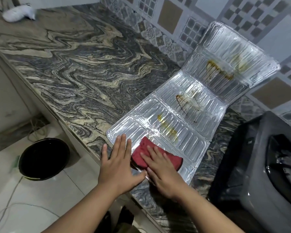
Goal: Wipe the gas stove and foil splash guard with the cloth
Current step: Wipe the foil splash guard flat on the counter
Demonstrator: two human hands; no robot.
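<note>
The silver foil splash guard (188, 105) lies unfolded on the marbled counter, its far panel propped against the tiled wall. Brown grease streaks mark three of its panels. A red cloth (141, 153) rests on the guard's nearest panel. My right hand (161, 172) presses flat on the cloth, fingers spread. My left hand (118, 163) lies flat and open on the guard's near left corner, holding nothing. The dark gas stove (259, 174) sits at the right, its burner partly cut off by the frame.
The grey swirled counter (74, 69) stretches to the left and back. A black bucket (44, 158) stands on the tiled floor below the counter edge, with loose cords near it. A white cloth (18, 13) lies at the counter's far left corner.
</note>
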